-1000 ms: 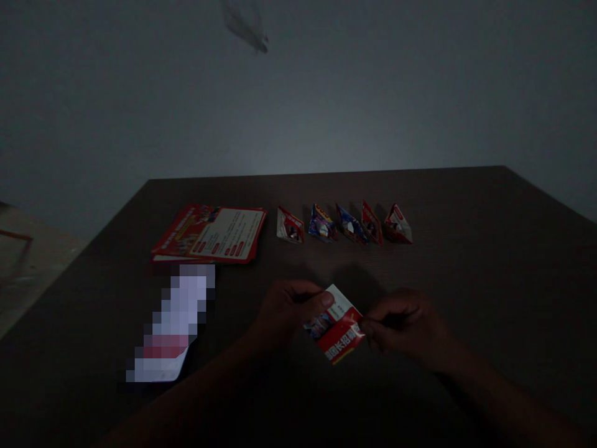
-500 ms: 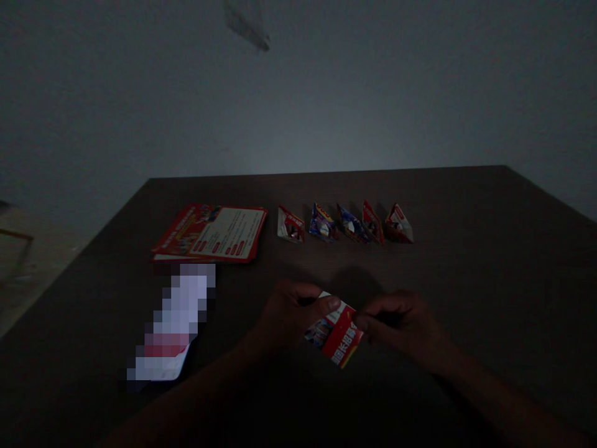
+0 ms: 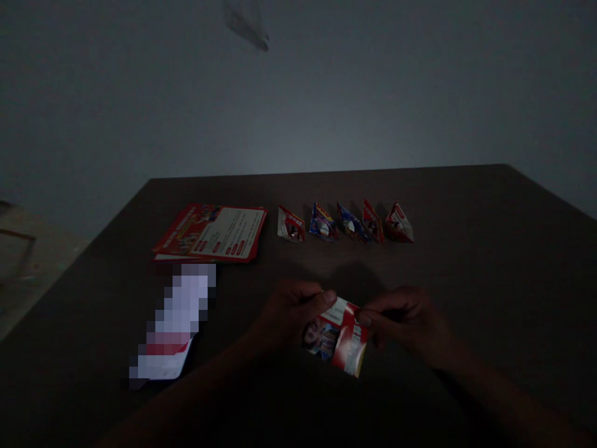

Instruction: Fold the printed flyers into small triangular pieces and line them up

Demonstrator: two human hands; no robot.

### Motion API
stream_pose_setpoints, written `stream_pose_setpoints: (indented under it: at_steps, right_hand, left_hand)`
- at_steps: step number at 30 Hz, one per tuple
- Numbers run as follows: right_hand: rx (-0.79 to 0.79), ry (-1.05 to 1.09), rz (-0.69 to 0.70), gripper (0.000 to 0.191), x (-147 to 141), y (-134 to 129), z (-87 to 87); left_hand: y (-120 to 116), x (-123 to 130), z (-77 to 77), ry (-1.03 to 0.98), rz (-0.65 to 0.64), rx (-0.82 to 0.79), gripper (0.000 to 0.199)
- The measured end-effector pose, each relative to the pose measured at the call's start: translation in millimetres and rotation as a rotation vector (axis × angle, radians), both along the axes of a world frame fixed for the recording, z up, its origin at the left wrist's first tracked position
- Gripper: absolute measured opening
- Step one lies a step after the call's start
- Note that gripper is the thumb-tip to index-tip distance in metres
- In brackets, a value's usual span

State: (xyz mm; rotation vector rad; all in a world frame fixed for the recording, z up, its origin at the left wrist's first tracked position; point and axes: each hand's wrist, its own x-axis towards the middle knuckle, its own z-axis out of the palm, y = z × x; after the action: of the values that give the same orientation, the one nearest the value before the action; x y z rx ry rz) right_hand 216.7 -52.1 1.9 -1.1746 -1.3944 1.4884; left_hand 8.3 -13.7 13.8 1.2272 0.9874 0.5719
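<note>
A folded sheet of printed paper (image 3: 338, 339), red and white with a picture on its left part, is held between my two hands over the table. My left hand (image 3: 293, 314) grips its upper left edge, thumb lying on top. At the upper right corner, my right hand (image 3: 401, 323) pinches the paper between thumb and fingers. Farther back stands a row of several small folded paper shapes (image 3: 323, 224), red, white and blue, with pointed tops. The underside of the paper and the fingers beneath it are hidden.
A stack of red and white printed leaflets (image 3: 224, 233) lies at the left of the dark wooden table (image 3: 448, 193). In front of it is a phone (image 3: 170, 367), its screen blurred out. A pale wall (image 3: 326, 93) rises behind the table. The room is dim.
The paper has turned and tilted a little between my hands, showing more of its picture. Its lower corner has shifted right. The row, the stack and the phone stay put.
</note>
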Motion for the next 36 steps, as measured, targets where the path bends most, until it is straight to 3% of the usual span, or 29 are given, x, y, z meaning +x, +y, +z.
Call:
stream_pose_setpoints:
  at_steps: [6,14,19,30,36]
  right_hand:
    - [0.018,-0.022,-0.030,0.019,0,2,-0.4]
    - [0.250,-0.210,-0.035,0.021,-7,0,3.5]
    - [0.346,-0.230,0.029,0.017,-14,0,6.0]
    - [0.140,-0.005,0.031,0.017,-16,-2,12.3]
    - [0.050,0.005,-0.009,0.017,-11,-1,6.3]
  left_hand:
    - [-5,2,-2.3,0.097,-0.016,0.042,0.042]
    - [-8,9,1.0,0.375,0.068,0.329,0.048]
    - [-9,15,1.8,0.451,0.078,0.297,0.055]
    - [-12,18,6.9,0.157,0.109,0.041,0.057]
    - [-9,15,2.7,0.245,0.137,0.169,0.053]
